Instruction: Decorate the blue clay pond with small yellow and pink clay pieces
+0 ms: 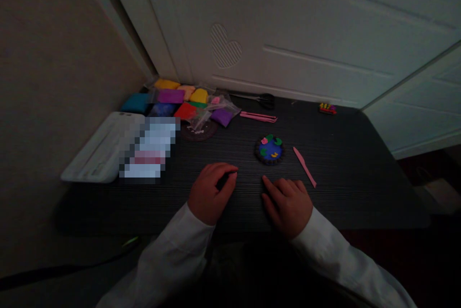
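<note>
My left hand is over the front of the dark table, thumb and index finger curved together in a pinch. What lies between those fingertips, if anything, is too small to make out. To its right, my right hand rests with the index finger stretched out and the thumb apart, holding nothing. Just beyond its fingertip lies a small round clay pond, blue inside a dark rim, with green leaves, a pink flower and small yellow-orange shapes. A pink plastic clay knife lies to the right of the pond.
Bagged coloured clay is heaped at the back left, by a round dark dish and a white tray. Pink tools and black-handled scissors lie behind the pond. A small colourful piece sits back right. A white panel bounds the back.
</note>
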The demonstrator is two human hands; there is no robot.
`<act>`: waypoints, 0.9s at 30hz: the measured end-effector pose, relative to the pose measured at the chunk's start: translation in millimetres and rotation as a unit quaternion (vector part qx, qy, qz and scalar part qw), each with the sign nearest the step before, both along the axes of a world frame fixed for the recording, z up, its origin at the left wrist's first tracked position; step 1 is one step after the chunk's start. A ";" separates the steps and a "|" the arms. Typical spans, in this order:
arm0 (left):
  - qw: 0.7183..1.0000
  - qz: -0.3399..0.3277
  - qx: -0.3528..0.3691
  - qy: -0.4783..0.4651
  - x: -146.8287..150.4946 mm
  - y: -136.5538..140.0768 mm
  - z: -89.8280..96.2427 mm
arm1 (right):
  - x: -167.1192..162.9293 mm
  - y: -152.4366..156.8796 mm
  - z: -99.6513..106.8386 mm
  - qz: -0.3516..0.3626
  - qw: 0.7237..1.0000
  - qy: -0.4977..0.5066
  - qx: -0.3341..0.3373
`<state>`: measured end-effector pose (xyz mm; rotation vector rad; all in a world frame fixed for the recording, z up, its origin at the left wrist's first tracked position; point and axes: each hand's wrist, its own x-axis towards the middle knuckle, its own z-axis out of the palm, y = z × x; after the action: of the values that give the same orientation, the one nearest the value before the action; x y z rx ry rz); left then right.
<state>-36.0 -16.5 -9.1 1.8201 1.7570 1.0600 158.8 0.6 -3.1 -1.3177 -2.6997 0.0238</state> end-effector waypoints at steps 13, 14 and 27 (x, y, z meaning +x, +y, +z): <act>1.000 0.005 -0.003 0.000 0.4 0.3 0.3 | 6.3 0.7 -3.2 -0.004 0.998 0.063 -0.024; 1.000 0.005 -0.003 0.000 0.2 0.1 0.4 | 7.0 1.2 -3.5 -0.003 0.997 0.069 -0.027; 1.000 0.000 0.001 -0.005 -0.3 0.3 -1.1 | 1.7 13.6 -5.6 -0.049 0.996 0.074 -0.025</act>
<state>-36.3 -16.1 -10.2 1.8132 1.7520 1.0699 160.6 14.2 -8.6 -1.4007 -2.5244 0.1740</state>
